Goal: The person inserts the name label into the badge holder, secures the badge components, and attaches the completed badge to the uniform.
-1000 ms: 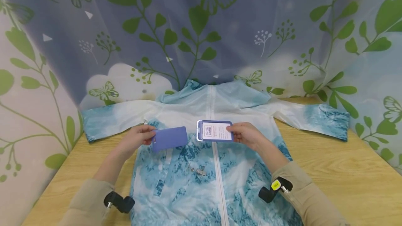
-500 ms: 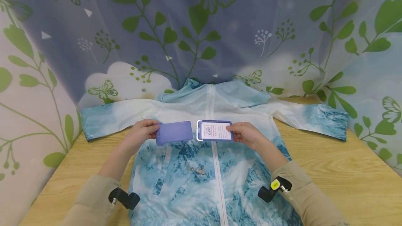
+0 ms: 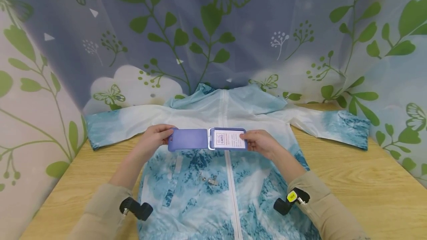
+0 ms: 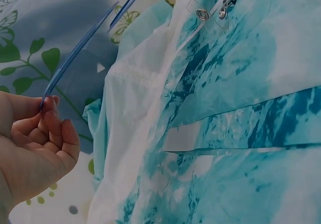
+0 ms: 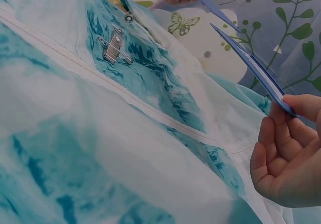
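My left hand (image 3: pixel 156 137) pinches the left end of a purple-blue plastic sleeve (image 3: pixel 188 139), thumb on top. A badge holder (image 3: pixel 212 140) of the same colour, with a white card printed "ID/IC CARD" (image 3: pixel 228 139) inside, is pinched at its right end by my right hand (image 3: pixel 264 143). Both pieces lie lengthwise in line over the jacket (image 3: pixel 197 206). From the head their inner ends meet; in both wrist views the sleeve (image 4: pixel 75 56) and the holder (image 5: pixel 256 71) are slightly offset. Below them, a metal badge clip (image 5: pixel 114 49) with a clear strap lies on the jacket.
The blue and white zip jacket is spread on a wooden table (image 3: pixel 353 180), its sleeves (image 3: pixel 110 125) stretched to both sides. A curtain (image 3: pixel 253 43) printed with leaves and butterflies hangs behind and at the sides. Each forearm carries a black wrist camera (image 3: pixel 136 208).
My left hand has brought the plastic sleeve right and a little up, levelling it until its end meets the badge holder's in the head view. My right hand has barely moved.
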Action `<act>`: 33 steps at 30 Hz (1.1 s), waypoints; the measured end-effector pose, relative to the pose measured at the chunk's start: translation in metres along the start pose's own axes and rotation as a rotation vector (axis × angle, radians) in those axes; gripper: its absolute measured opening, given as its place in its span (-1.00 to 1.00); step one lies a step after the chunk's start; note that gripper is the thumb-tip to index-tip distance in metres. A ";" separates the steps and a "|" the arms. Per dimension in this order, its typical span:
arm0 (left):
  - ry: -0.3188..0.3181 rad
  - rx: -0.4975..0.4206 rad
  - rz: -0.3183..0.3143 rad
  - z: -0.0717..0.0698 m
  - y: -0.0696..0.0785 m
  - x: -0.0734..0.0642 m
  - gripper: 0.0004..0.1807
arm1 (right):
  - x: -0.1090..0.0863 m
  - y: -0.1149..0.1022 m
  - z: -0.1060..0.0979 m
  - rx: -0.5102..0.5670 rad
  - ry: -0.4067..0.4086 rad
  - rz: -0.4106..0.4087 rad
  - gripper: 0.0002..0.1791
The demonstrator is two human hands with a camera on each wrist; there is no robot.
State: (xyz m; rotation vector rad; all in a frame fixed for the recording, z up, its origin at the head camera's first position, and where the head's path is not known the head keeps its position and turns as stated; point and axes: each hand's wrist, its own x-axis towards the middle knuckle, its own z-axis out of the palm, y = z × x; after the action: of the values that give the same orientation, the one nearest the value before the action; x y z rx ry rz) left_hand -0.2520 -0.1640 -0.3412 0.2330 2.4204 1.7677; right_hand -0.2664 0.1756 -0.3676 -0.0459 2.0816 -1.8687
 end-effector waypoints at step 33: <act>0.021 -0.022 -0.009 0.016 0.000 0.010 -0.66 | 0.002 0.000 0.005 0.016 -0.020 -0.010 -0.65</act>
State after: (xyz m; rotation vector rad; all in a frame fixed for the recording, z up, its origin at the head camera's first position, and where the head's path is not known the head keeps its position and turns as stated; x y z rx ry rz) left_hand -0.2586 -0.1470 -0.3460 0.2017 2.4110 1.8012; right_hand -0.2670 0.1705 -0.3688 -0.0707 2.0565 -1.8835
